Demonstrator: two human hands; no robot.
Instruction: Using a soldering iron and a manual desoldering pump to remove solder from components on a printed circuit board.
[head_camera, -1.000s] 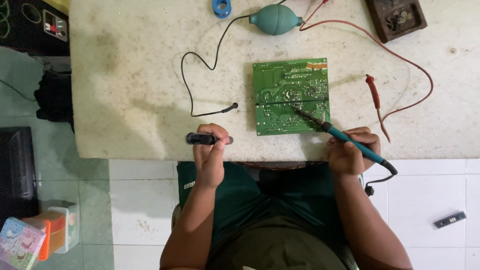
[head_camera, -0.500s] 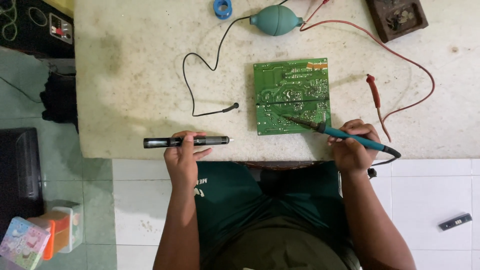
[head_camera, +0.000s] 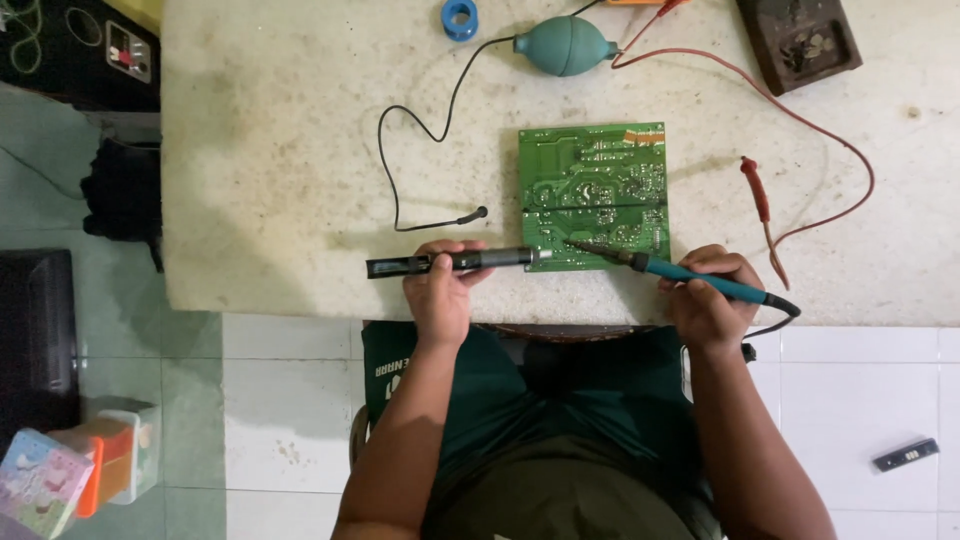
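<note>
1. Filling most of the upper frame, a pale, stained stone tabletop (head_camera: 300, 150) carries all the work things; its near edge runs just above the person's lap.
2. Lying flat at the centre of the frame, a green rectangular circuit board (head_camera: 593, 195) shows its solder side up, with an orange strip at its upper right corner.
3. At the upper right corner of the frame sits a dark brown square tray (head_camera: 800, 40) with small bits inside.
4. At the top centre lies a teal rubber blower bulb (head_camera: 566, 45), with a small blue ring-shaped spool (head_camera: 459, 17) just to its left.
5. The right hand (head_camera: 708, 298), at the lower right of the board, has its fingers clenched around a soldering iron with a teal handle (head_camera: 700, 279); the iron's metal tip rests on the board's lower edge area.
6. The left hand (head_camera: 440, 285), lower left of the board, has its fingers wrapped around a long black pen-shaped tool (head_camera: 450, 263), held level, with its pale tip touching the board's lower left edge.
7. A thin red probe with a red lead (head_camera: 757, 190) lies right of the board, well apart from it; the lead loops up toward the top of the frame.
8. A thin black lead (head_camera: 400, 190) curls left of the board, its tip ending just above the left hand.
</note>
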